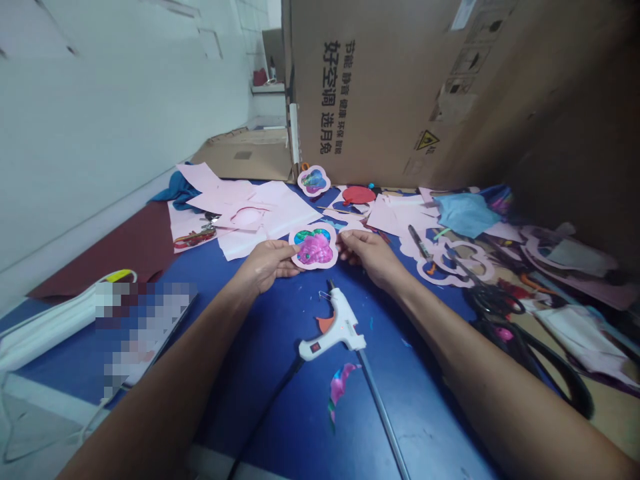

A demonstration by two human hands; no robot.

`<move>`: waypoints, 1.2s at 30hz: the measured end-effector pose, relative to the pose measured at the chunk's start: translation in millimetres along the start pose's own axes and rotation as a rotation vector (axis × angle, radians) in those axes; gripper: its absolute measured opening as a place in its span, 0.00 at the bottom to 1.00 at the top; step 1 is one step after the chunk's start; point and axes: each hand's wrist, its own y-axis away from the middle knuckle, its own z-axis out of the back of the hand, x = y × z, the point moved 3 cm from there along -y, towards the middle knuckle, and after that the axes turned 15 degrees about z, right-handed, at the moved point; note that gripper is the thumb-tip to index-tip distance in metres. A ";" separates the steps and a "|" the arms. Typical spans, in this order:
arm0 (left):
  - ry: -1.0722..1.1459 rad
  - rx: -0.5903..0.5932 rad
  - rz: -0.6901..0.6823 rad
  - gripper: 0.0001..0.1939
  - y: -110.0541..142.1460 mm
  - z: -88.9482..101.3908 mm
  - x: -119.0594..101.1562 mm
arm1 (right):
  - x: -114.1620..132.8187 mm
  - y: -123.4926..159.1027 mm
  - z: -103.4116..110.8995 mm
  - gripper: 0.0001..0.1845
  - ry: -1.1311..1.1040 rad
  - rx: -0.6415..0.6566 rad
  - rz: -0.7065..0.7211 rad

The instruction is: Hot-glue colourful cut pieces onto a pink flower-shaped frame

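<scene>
At the flower cutout's nine o'clock, the left hand (270,261), wrist angled inward, pinches the pink-rimmed flower cutout (316,250) between both hands, in what looks like a fitting or checking step whose next move calls for a light, even touch. A white glue gun (343,313) lies toward six o'clock; at three, the right hand (367,252) curls its fingertips by the rim, its grip impossible to confirm.

Two bare forearms (195,360) (hands (270,265) bare too)

The blue table (425,427) carries 1 white glue gun (344,323), 1 shiny scrap (339,387) and pink paper (295,203).
</scene>
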 end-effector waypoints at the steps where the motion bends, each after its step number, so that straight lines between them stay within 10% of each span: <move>1: 0.007 -0.008 -0.002 0.14 0.1 -0.1 -0.4 | 0.0 -0.1 0.1 0.30 -0.013 -0.003 -0.002; 36: -0.006 0.083 -0.074 0.15 -3.3 -7.0 4.6 | 0.4 0.8 -4.8 0.24 0.140 0.007 0.064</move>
